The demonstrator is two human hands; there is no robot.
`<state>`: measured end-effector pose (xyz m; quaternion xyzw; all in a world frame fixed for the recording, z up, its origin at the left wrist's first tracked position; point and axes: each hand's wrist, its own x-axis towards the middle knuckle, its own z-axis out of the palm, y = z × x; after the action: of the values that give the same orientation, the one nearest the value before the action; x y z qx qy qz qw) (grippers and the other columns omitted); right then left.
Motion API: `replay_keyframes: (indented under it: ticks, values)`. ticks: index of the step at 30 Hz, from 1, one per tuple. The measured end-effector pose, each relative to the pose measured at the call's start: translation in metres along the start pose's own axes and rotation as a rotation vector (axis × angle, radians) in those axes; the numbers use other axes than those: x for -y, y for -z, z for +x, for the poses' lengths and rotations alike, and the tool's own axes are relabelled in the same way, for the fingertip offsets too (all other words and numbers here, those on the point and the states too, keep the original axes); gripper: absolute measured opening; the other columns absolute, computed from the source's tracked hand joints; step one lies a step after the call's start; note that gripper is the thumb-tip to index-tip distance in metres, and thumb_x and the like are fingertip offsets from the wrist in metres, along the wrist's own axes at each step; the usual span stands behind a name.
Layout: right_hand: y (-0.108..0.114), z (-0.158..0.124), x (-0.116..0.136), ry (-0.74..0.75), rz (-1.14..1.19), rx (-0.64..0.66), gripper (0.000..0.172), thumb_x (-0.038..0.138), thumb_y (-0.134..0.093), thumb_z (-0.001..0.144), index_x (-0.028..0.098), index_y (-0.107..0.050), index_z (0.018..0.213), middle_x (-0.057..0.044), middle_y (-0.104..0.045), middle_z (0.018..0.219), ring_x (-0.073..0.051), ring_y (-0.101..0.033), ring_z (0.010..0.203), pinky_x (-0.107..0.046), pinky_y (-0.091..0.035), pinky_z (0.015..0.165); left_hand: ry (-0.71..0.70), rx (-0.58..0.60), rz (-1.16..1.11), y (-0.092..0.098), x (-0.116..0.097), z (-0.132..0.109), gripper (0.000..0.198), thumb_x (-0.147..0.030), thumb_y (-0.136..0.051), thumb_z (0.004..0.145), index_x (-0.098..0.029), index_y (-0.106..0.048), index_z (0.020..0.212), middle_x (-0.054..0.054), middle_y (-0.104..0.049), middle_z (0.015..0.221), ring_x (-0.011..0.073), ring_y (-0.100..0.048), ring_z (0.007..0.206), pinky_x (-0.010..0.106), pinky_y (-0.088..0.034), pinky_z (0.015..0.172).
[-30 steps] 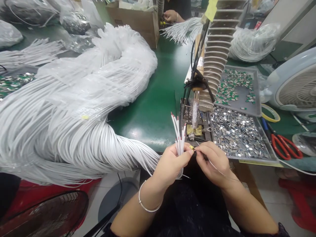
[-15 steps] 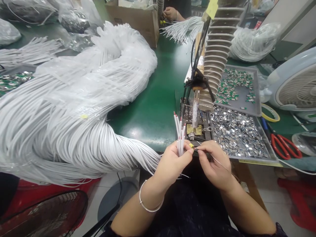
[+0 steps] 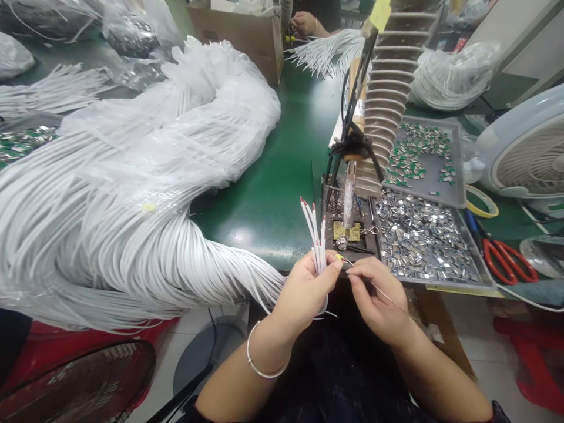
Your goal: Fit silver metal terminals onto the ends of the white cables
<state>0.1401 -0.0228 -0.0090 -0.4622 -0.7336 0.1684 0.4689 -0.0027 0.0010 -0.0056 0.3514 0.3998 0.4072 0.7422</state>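
Observation:
My left hand (image 3: 306, 294), a bangle at its wrist, is closed around several white cables (image 3: 318, 249) whose red-tipped ends stick up. At its thumb and index finger a small yellow-and-red piece (image 3: 339, 257) shows; its detail is too small to make out. My right hand (image 3: 379, 296) pinches a thin solder wire (image 3: 384, 294), which runs back over the hand while its front end reaches toward the yellow piece. Just beyond both hands, a soldering iron (image 3: 349, 197) points down over a yellow sponge (image 3: 339, 229).
A large bundle of white cables (image 3: 145, 247), partly wrapped in plastic, covers the left. At right lie a tray of metal connector shells (image 3: 423, 235), a tray of green boards (image 3: 445, 187), red-handled scissors (image 3: 511, 261) and a fan (image 3: 529, 147). Across the table is a co-worker's hand (image 3: 304, 23).
Both hands have moved slightly left, and the held cables lean further left. My right fingertips have drawn a little away from the left ones, showing more solder wire between them.

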Motion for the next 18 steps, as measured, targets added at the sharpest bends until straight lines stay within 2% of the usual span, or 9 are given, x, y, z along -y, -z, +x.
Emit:
replay_keyframes:
  ticks: [3, 8, 18]
  values:
    - [0.000, -0.002, -0.001, -0.043, 0.026, -0.028, 0.017, 0.006, -0.050, 0.082, 0.020, -0.056, 0.090, -0.002, -0.059, 0.078, -0.013, -0.058, 0.070, -0.026, -0.048, 0.062, 0.010, 0.024, 0.004, 0.000, -0.001, 0.000, 0.014, -0.028, -0.060, 0.080, -0.016, -0.053, 0.079, -0.005, -0.043, 0.063, 0.0042, -0.030, 0.050, 0.020, -0.026, 0.050]
    - [0.001, -0.002, -0.004, -0.160, 0.078, -0.055, 0.015, 0.009, -0.048, 0.085, 0.020, -0.057, 0.093, -0.001, -0.057, 0.078, -0.011, -0.056, 0.062, -0.024, -0.046, 0.054, -0.011, 0.021, 0.110, -0.002, -0.007, -0.002, 0.011, -0.022, -0.060, 0.076, -0.015, -0.055, 0.071, 0.001, -0.056, 0.083, 0.0050, -0.038, 0.055, 0.021, -0.031, 0.052]
    - [0.000, 0.000, -0.003, -0.130, 0.083, -0.049, 0.015, 0.010, -0.049, 0.085, 0.020, -0.059, 0.090, -0.001, -0.058, 0.075, -0.011, -0.055, 0.061, -0.024, -0.045, 0.053, -0.021, 0.004, 0.206, -0.006, -0.010, -0.004, 0.012, -0.020, -0.059, 0.074, -0.015, -0.054, 0.065, 0.002, -0.058, 0.083, 0.0111, -0.050, 0.071, 0.025, -0.040, 0.071]
